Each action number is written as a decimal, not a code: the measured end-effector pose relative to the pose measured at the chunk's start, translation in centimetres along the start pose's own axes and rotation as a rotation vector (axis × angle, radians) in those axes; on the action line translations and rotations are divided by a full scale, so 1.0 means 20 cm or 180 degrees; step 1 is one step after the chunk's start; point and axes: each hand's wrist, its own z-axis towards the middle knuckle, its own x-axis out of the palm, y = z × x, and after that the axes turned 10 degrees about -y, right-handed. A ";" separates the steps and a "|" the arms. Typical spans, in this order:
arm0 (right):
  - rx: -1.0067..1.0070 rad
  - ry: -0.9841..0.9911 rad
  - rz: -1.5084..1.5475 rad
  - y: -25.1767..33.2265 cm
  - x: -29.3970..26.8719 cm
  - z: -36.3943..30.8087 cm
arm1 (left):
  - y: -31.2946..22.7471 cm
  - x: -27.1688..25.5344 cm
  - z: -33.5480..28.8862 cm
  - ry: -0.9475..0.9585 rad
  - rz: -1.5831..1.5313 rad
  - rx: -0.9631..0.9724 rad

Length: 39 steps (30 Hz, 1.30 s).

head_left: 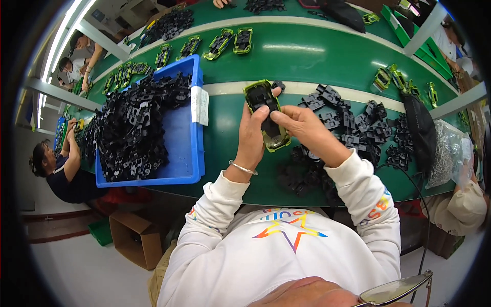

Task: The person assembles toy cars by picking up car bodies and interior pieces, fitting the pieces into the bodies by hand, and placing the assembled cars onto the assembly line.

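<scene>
Above the near edge of the green bench I hold a lime-green toy car shell [277, 138], its hollow side toward me. A black plastic insert [261, 95] sits inside it. My left hand [250, 135] wraps around the shell's left side, thumb on the black insert. From the right, my right hand [306, 129] closes on the shell, its thumb pressed on the insert near the other thumb; the fingers underneath are hidden. To the right of the hands lies a loose pile of black plastic parts [353, 123].
At left stands a blue bin [179, 166] heaped with black parts. Beyond it, green shells with black inserts [220, 43] line the green conveyor belt [302, 56]. More shells [391, 77], a black bag [420, 130] and a clear bag of screws [447, 158] are at right. Co-workers sit left and right.
</scene>
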 end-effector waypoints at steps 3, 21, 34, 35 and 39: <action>-0.0022 -0.0170 0.0258 -0.08 -0.03 0.00 | 0.02 -0.04 0.02 0.0439 0.0725 0.0283; -0.0597 -0.0639 0.0233 -0.06 -0.31 0.08 | 0.11 0.19 0.24 0.0507 0.1530 0.0178; -0.0938 -0.1749 -0.3192 0.04 -1.03 0.21 | 0.33 -0.04 1.34 -0.0047 0.2139 -0.0135; -0.0867 -0.1973 -0.3421 0.02 -1.12 0.25 | 0.33 -0.09 1.43 -0.0233 0.2307 -0.0096; -0.0098 -0.2436 -0.4148 0.04 -1.35 0.27 | 0.35 -0.14 1.66 -0.0434 0.3070 0.0565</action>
